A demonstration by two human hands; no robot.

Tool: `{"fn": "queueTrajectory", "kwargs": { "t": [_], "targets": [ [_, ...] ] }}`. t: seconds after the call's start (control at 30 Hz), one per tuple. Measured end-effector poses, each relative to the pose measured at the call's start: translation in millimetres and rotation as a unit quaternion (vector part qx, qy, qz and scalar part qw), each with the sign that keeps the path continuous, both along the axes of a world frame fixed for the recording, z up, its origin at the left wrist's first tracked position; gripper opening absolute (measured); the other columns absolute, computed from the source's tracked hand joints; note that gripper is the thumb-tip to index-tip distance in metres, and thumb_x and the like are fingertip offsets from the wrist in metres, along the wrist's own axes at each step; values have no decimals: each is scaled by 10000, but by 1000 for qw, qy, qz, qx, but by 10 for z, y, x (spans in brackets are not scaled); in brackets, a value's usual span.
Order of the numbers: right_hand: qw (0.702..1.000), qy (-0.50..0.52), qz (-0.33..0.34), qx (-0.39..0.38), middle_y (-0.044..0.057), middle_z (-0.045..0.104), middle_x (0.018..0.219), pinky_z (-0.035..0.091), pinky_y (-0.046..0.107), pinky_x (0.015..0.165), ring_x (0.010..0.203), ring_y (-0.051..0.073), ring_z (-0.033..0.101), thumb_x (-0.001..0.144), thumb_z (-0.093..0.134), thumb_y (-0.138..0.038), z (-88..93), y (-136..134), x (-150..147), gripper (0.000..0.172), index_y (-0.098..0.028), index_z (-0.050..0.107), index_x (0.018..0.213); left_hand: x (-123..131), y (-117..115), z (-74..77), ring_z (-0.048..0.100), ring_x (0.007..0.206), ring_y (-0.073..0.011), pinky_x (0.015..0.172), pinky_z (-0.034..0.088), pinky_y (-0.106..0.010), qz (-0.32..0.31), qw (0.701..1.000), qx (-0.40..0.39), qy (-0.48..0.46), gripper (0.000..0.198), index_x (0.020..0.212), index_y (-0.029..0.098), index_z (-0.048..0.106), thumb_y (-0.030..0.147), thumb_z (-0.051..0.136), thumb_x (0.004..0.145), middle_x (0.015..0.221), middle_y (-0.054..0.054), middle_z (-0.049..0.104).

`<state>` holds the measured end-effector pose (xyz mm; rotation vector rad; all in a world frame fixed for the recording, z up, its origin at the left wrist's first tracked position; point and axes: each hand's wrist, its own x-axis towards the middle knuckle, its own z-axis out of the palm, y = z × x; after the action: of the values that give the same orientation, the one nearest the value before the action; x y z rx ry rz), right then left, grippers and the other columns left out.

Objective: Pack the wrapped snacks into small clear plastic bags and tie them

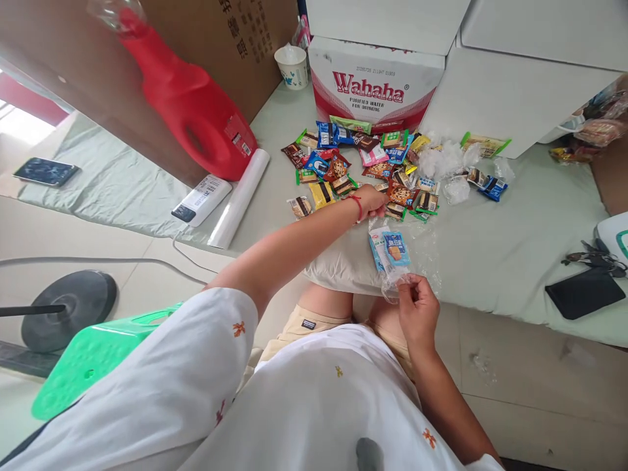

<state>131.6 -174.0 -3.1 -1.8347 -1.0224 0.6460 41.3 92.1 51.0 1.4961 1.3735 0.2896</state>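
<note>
From here I see a pale green cloth (490, 255) spread over a broad, low surface. Snack packets (338, 168) lie heaped on it, in front of a Wahaha box (375, 85), with a paper cup (293, 67) beside the box and crumpled plastic (438, 160) to the right. Leftward stand a red bottle (196, 111) and, just beside it, a white roll (240, 199). A phone (46, 171) lies far left; a black wallet (583, 292) and keys (596, 255) lie far right.

Blue packets (396, 248) lie in — or on — a crinkled clear bag (424, 250).
</note>
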Motion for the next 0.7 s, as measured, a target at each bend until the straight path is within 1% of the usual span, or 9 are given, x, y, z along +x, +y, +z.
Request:
{"fn": "queueTrajectory", "kwargs": {
  "t": [0.1,0.17,0.27,0.3,0.37,0.43,0.5,0.63,0.7],
  "targets": [
    [998,-10,18,-56,57,753,892,510,310,714,748,195,673,937,597,-440,2,-69,141,277,-199,687,1038,143,-41,-30,559,518,-158,564,426,-301,-11,999,-46,19,222,730,137,650,231,543,901,696,-114,719],
    [995,-69,32,-63,62,743,892,504,322,692,680,185,640,949,574,-417,62,-105,196,269,-196,694,1046,158,-107,-54,591,556,-165,573,444,-298,-13,998,-49,24,190,815,138,677,243,545,901,752,-107,736],
    [979,-205,7,26,112,708,1033,519,339,705,719,182,631,984,537,-351,215,-94,215,261,-189,704,1100,91,-247,-96,674,719,-198,669,513,-306,-80,994,54,42,155,849,141,728,191,580,849,828,-88,745],
    [969,-241,13,63,134,689,1117,529,338,718,786,191,654,995,533,-336,261,-68,207,267,-192,705,1139,60,-300,-110,698,807,-213,733,536,-312,-122,985,114,50,167,857,146,747,162,583,827,883,-83,755],
    [949,-287,87,96,156,644,1296,544,321,722,927,208,690,1014,548,-347,312,0,181,295,-218,698,1232,7,-406,-138,709,1002,-227,879,548,-320,-211,948,231,59,259,928,165,779,106,561,803,1073,-70,769],
    [927,-314,192,66,131,635,1376,544,307,695,982,216,708,1027,558,-386,298,60,155,304,-251,704,1256,-23,-504,-169,677,1158,-219,984,524,-321,-288,907,301,60,368,1061,195,784,81,535,815,1300,-47,728],
    [913,-320,252,13,103,685,1321,546,312,682,957,220,723,1041,538,-409,241,78,149,295,-256,729,1206,-37,-580,-202,648,1216,-212,1015,502,-324,-359,866,341,68,403,1180,230,763,120,529,872,1403,-24,687],
    [940,-213,267,-14,79,751,1140,566,322,785,954,213,729,1056,500,-412,142,-11,251,302,-245,749,1090,-66,-636,-260,640,1095,-260,916,476,-370,-444,807,377,99,368,1262,250,748,296,555,952,1220,-59,754],
    [964,-157,214,-9,78,761,1052,555,319,807,914,206,720,1050,497,-447,122,-41,370,329,-230,745,1057,-92,-621,-279,616,1060,-278,881,443,-388,-453,797,389,92,371,1253,235,761,349,546,973,1143,-94,749]
  ]
}}
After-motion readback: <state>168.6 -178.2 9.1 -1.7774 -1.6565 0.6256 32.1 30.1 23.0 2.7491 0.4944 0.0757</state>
